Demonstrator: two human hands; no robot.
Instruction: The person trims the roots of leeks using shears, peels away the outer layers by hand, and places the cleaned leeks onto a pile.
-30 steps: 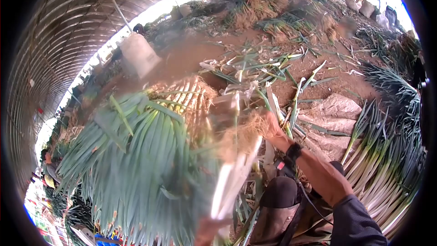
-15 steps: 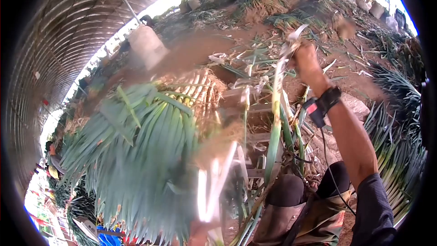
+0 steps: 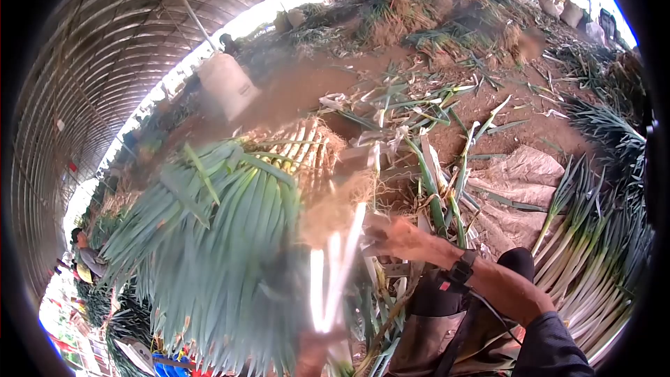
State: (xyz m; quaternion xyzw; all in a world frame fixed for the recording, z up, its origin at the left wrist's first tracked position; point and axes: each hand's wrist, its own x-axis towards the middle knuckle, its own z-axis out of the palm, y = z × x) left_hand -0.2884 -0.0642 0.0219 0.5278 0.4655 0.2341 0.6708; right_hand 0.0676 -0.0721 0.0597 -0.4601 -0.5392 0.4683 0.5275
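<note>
Low in the view, my left hand (image 3: pixel 315 350) is wrapped round several white leek stalks (image 3: pixel 336 272), whose tangled roots (image 3: pixel 338 209) point up and away from me. My right hand (image 3: pixel 388 237) is just right of those stalks, its fingers dark and smeared by motion, so I cannot tell what they hold. A black strap with a small device circles my right wrist. Left of the stalks lies a big pile of leeks (image 3: pixel 230 237) with wide green leaves, its roots toward the far side.
Cleaned leeks (image 3: pixel 593 251) lie in a row at the right, beside a brown sack (image 3: pixel 520 188). Leaf scraps (image 3: pixel 447 167) cover a rack in front of me. A white sack (image 3: pixel 227 84) stands farther off. A person (image 3: pixel 87 255) is at the far left.
My right hand has come down and left from the upper right to the stalks. The long leaf strip that it held is out of it. My left hand has barely moved.
</note>
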